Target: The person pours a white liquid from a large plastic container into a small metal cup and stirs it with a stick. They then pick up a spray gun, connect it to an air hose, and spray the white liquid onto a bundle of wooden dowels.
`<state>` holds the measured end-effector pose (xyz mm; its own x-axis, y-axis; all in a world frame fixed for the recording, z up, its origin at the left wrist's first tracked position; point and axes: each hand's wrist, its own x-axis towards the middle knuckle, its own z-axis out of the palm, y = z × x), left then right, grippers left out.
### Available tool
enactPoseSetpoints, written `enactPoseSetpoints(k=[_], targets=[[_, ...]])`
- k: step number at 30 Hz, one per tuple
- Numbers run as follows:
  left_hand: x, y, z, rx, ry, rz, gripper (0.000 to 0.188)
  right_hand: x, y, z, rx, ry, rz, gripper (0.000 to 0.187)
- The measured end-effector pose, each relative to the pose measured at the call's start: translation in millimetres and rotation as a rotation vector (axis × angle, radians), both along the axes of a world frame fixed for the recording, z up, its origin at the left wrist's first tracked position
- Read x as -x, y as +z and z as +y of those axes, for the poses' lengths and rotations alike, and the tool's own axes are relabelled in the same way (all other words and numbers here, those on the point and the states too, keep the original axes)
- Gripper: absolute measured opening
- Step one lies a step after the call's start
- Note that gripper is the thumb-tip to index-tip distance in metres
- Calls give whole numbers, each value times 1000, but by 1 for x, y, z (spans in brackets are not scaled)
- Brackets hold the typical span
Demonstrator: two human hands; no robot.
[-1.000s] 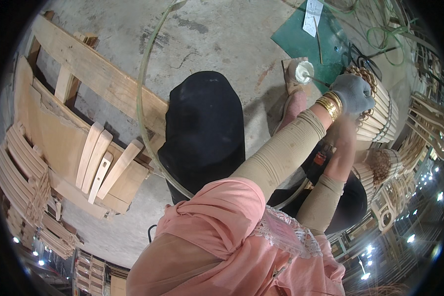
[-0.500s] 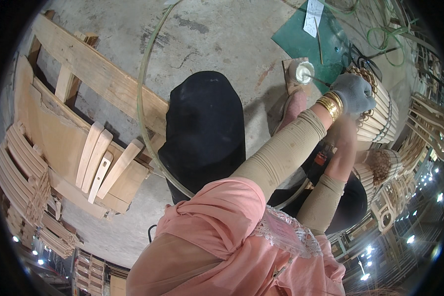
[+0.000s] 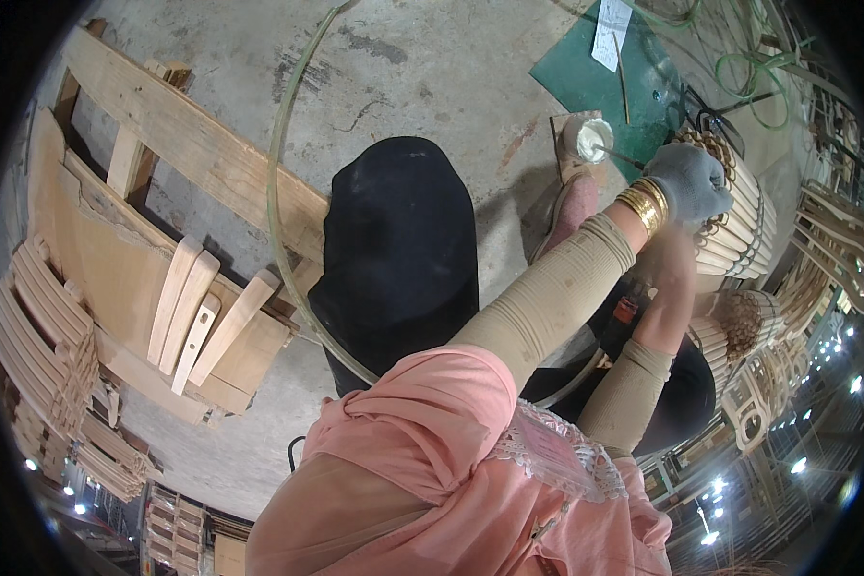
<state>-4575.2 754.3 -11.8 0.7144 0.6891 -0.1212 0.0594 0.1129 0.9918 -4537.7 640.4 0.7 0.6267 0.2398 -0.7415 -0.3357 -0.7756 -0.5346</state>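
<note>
- The gloved left hand [image 3: 689, 184] was curled beside the bundle of sticks [image 3: 736, 245]; I couldn't tell its grip.
- The right hand [image 3: 671, 252] was too blurry to tell.
- Work on the bundle seemed underway; next needed steadiness.
- A white cup [image 3: 587, 141] sat beyond.

Glove [image 3: 686, 184] is gray, bangles [image 3: 644, 206] gold, sleeve [image 3: 552, 293] tan w/ lines, shirt [image 3: 437, 389] pink, pants [image 3: 398, 230] blk, mat [image 3: 574, 69] green & cup [image 3: 592, 139] white.

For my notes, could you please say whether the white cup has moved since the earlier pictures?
No, the white cup shows no visible shift against the green sheet.
</note>
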Motion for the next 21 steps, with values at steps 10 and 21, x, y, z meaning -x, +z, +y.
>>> enactPoseSetpoints(k=[10, 21], targets=[[1, -2, 1, 9, 1, 12, 21, 4, 0, 3, 7, -65, -2, 12], [0, -4, 1, -3, 0, 3, 22, -1, -5, 0, -20, -49, -6, 10]])
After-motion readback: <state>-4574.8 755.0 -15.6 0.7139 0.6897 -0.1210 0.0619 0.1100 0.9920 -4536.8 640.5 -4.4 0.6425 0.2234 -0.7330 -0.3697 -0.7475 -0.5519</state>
